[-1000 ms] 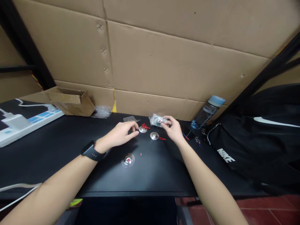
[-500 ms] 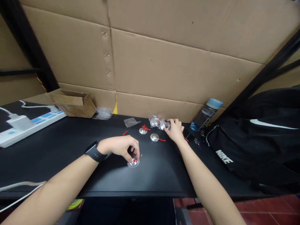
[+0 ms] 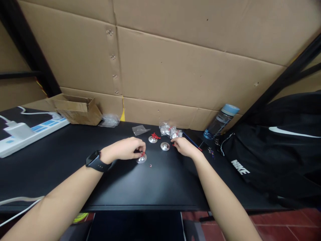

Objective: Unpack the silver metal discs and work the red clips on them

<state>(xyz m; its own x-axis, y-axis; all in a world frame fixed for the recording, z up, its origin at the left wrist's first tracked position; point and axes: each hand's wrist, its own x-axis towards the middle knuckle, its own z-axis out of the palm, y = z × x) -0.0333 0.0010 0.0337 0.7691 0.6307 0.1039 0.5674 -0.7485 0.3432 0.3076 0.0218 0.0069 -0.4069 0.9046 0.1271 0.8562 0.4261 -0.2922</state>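
My left hand point(image 3: 135, 149), closed in a pinch, is at the top of a domed silver disc point(image 3: 141, 160) like a small cymbal. A bit of red cord shows at its fingertips. My right hand point(image 3: 184, 146) has its fingers together at a small red cord loop point(image 3: 173, 145), partly hidden by them. Just left of that hand lies another silver disc point(image 3: 165, 146). A third disc point(image 3: 152, 139) lies farther back, with a bunch of red cords point(image 3: 155, 136) at its edge. Several discs in clear plastic bags point(image 3: 175, 133) lie behind my right hand.
At the back are a clear plastic bag point(image 3: 140, 130), an open cardboard box point(image 3: 79, 112) and a blue-lidded bottle point(image 3: 220, 122). A white power strip point(image 3: 37, 134) lies left; a black bag point(image 3: 276, 160) fills the right. A cardboard wall point(image 3: 175, 77) stands behind.
My left hand and its disc have moved away from me across the table. My right hand has left the bagged discs and come nearer, to the red loop.
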